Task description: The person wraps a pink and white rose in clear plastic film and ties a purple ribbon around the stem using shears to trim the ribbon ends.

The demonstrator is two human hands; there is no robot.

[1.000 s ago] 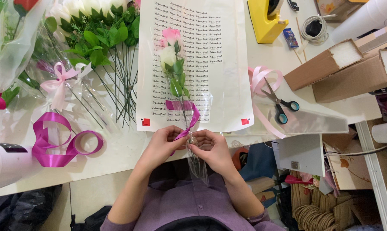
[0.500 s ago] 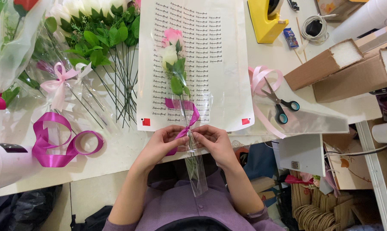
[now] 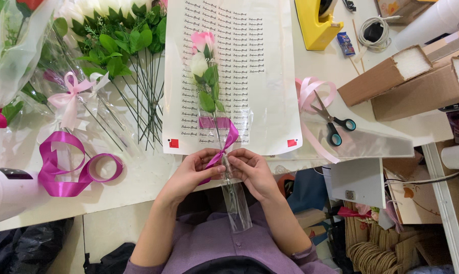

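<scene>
1. Count: one wrapped flower [image 3: 205, 66] in a clear sleeve, one magenta ribbon [image 3: 220, 147] tied round it, two hands at work.
2. Position: the wrapped flower lies across the near edge of the tabletop [image 3: 138, 177], on a white printed sheet [image 3: 260, 76]. Its pink and white heads rest on the sheet; the sleeve's tail hangs past the near edge, over the person's lap.
3. Axis: the long axis runs from the far edge toward the near edge, slightly tilted. The heads point away from the person, the stem end toward the person.
4. The left hand [image 3: 191, 172] is closed, pinching the magenta ribbon at the stem just beside the knot.
5. The right hand [image 3: 252, 170] is closed, fingertips gripping the clear sleeve and stem at the same place, touching the left hand's fingers.
6. Other items, counted: one pair of scissors [image 3: 333, 122] toward the right edge, lying on a pale pink ribbon [image 3: 308, 91]; one yellow tape dispenser [image 3: 316, 23] at the far edge; two open cardboard boxes [image 3: 422, 81] at the right; one loose coil of magenta ribbon [image 3: 72, 167] near the left edge; a bunch of green stems [image 3: 133, 61] at the far left.
</scene>
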